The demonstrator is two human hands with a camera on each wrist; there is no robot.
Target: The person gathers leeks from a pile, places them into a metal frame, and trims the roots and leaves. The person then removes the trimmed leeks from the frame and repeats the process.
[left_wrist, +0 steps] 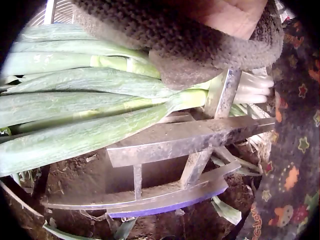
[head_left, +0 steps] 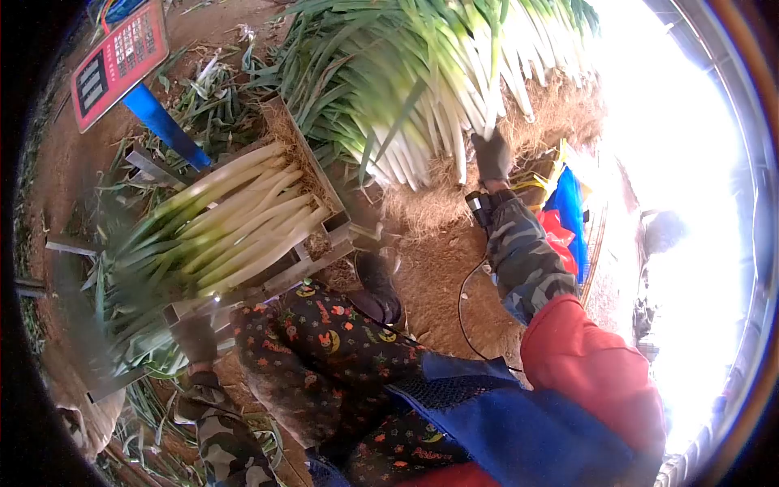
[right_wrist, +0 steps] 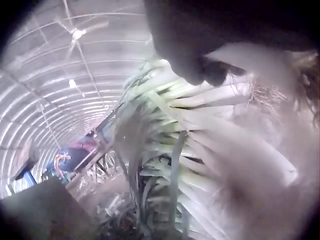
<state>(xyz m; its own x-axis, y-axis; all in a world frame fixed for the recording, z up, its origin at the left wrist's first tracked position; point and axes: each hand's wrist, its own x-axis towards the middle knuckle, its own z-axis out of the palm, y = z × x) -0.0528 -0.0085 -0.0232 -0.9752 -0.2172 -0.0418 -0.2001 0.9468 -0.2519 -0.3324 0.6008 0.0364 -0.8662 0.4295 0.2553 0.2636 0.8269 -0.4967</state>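
Observation:
My gloved right hand (head_left: 492, 156) reaches to the white root ends of a large heap of green onions (head_left: 422, 97). In the right wrist view its dark fingers (right_wrist: 215, 75) curl around a pale stalk (right_wrist: 255, 57). My left hand (head_left: 195, 337), in a grey knitted glove, is at the near side of a metal rack (head_left: 329, 223). A row of green onions (head_left: 251, 215) lies across this rack, white ends toward the right. In the left wrist view the glove (left_wrist: 185, 67) rests over green stalks (left_wrist: 75, 82), its fingers lying across them and partly hidden.
A red-faced scale display (head_left: 122, 61) stands on a blue post (head_left: 166, 126) behind the rack. Loose leaves (head_left: 215, 93) litter the dirt floor. Blue and red bags (head_left: 568, 211) lie beside my right forearm. A cable (head_left: 462, 304) loops near my legs.

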